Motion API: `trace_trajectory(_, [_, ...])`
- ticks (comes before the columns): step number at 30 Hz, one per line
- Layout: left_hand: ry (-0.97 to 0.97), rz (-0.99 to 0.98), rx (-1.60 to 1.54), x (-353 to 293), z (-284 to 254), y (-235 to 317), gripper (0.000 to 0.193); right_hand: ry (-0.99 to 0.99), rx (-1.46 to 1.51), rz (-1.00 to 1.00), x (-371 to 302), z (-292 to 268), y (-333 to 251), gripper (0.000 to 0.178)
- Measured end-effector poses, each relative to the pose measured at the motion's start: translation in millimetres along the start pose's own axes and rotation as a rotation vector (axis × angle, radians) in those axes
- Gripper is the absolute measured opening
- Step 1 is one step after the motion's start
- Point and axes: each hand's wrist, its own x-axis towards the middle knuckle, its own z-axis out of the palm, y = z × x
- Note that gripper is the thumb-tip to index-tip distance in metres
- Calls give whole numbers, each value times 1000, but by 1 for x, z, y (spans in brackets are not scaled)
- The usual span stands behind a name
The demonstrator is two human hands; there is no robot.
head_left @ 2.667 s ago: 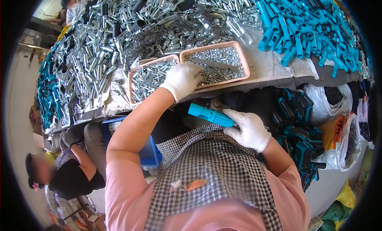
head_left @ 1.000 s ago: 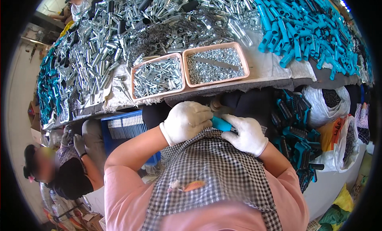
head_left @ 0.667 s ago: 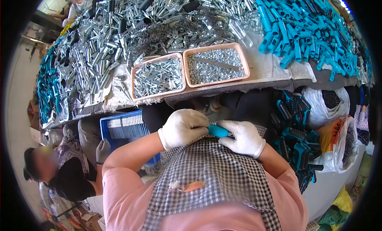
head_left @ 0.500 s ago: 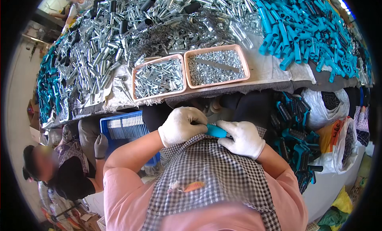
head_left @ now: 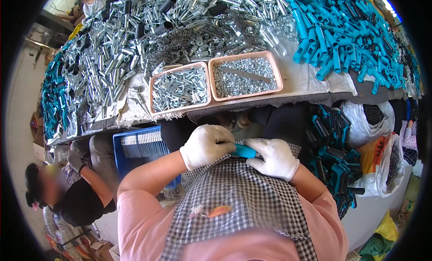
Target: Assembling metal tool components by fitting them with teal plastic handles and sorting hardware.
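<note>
1. From where I stand, the teal part (head_left: 244, 151) is on the person's side of the pink tray (head_left: 249, 95) of small metal bits, over the checked apron (head_left: 238, 189).
2. The right hand (head_left: 274, 158) has thumb and fingers clamped on the part's right end.
3. The left hand (head_left: 208, 146) has its fingers curled at the other end; whether they pinch it or something tiny, I can't tell.
4. Gloved fingers could slip on that slick-looking surface, I'd say, dropping it somewhere below the tray.
5. The tray sits by the edge of the table (head_left: 310, 83); a knock might spill its bits.
</note>
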Motion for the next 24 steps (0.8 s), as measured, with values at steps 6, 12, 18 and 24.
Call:
trace_trajectory(6, [-35, -63, -13, 0, -2, 0, 14, -4, 12, -5, 1, 1, 1, 45])
trace_trajectory(12, [-82, 160, 149, -5, -3, -2, 23, 20, 115, -17, -2, 4, 7, 45])
trace_trajectory(18, [-63, 322, 296, -11, -2, 0, 40, -102, 303, 111, 0, -9, 5, 47])
trace_trajectory(24, [-113, 397, 528, -13, 3, -10, 47, -157, 422, 104, 1, -12, 12, 47])
